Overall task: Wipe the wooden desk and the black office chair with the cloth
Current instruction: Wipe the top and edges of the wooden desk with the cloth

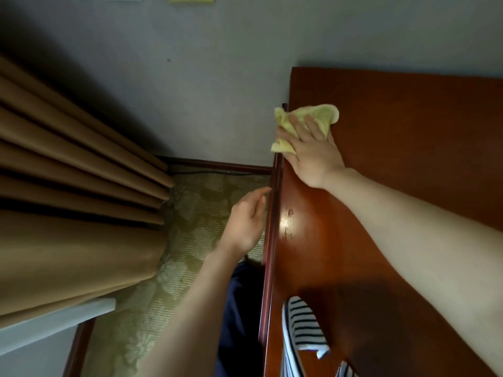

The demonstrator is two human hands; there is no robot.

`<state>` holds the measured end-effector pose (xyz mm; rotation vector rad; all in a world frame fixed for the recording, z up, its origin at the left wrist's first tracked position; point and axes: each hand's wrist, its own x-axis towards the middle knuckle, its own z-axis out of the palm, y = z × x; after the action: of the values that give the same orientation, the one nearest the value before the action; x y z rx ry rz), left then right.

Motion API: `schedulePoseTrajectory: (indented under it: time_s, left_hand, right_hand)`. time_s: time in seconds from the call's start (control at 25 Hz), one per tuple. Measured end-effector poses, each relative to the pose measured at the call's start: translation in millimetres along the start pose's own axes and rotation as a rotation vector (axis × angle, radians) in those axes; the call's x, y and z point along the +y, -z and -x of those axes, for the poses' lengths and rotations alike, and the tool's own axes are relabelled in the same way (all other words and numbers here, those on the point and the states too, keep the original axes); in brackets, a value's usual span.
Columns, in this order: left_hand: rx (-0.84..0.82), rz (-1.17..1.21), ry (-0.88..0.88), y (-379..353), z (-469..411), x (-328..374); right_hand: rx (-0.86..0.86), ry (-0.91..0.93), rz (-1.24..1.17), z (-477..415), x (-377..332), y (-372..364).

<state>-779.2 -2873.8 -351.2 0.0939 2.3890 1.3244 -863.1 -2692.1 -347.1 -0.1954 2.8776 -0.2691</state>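
Observation:
The reddish-brown wooden desk point(394, 164) fills the right half of the view. A pale yellow cloth point(324, 114) lies at the desk's left edge, near its far corner. My right hand point(310, 151) lies flat on the cloth with straight, spread fingers and presses it onto the wood. Part of the cloth hangs over the edge. My left hand point(246, 221) hovers beside the desk's left edge, fingers relaxed and holding nothing, its fingertips close to the edge trim. The black office chair is not in view.
Brown curtains point(68, 186) hang at the left over a patterned green carpet point(190, 213). A grey wall point(190, 91) with a dark skirting board stands behind. My striped shirt point(302, 325) and dark trousers show at the bottom.

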Motion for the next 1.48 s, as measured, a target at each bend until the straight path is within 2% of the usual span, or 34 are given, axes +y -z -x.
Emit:
schedulePoseTrajectory:
  time_s: [0.16, 0.32, 0.48, 0.6, 0.76, 0.92, 1.08, 1.32, 1.48]
  left_hand:
    - [-0.019, -0.028, 0.048, -7, 36, -3]
    - [-0.012, -0.049, 0.005, -23, 90, -5]
    - [-0.017, -0.118, 0.068, -33, 140, -16]
    - [-0.026, -0.164, 0.067, -39, 170, -22]
    - [-0.019, -0.129, 0.123, -47, 191, -25]
    - [-0.058, -0.188, 0.148, -48, 199, -25]
    - [-0.173, -0.344, 0.137, -38, 201, -22]
    - [-0.332, -0.52, 0.058, -22, 227, -21]
    - [-0.464, -0.638, -0.009, -10, 251, -29]
  right_hand:
    - [-0.076, 0.078, 0.024, 65, -20, -14]
    - [-0.105, 0.163, 0.08, 132, -42, -32]
    - [-0.115, 0.274, 0.114, 201, -54, -50]
    - [-0.122, 0.358, 0.113, 250, -50, -59]
    - [-0.167, 0.377, 0.074, 317, -10, -66]
    - [-0.183, 0.244, 0.086, 346, 35, -53]
    - [-0.111, 0.054, 0.074, 321, 35, -43]
    - [-0.079, -0.311, -0.025, 265, -28, -55]
    - [-0.064, -0.29, -0.065, 275, -89, -73]
